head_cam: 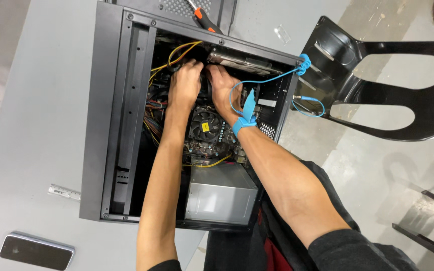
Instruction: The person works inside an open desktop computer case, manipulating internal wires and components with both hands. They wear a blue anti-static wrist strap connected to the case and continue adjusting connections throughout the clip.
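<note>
An open black computer case (107, 115) lies on its side on a grey table (36, 125). Both my hands reach deep inside its far end. My left hand (186, 83) grips something dark among yellow cables (177, 54). My right hand (222, 85) is beside it, fingers curled on the same dark part below a hard drive (247, 64). A blue wrist strap (244, 123) is on my right wrist, its coiled blue cord (262, 83) clipped to the case edge. A round black cooler fan (205, 125) and a grey power supply (220, 193) lie between my forearms.
An orange-handled screwdriver (203, 16) rests on a black panel beyond the case. A phone (36, 251) and a small ruler (64, 191) lie on the table at near left. A black plastic chair (388, 85) stands at the right on the concrete floor.
</note>
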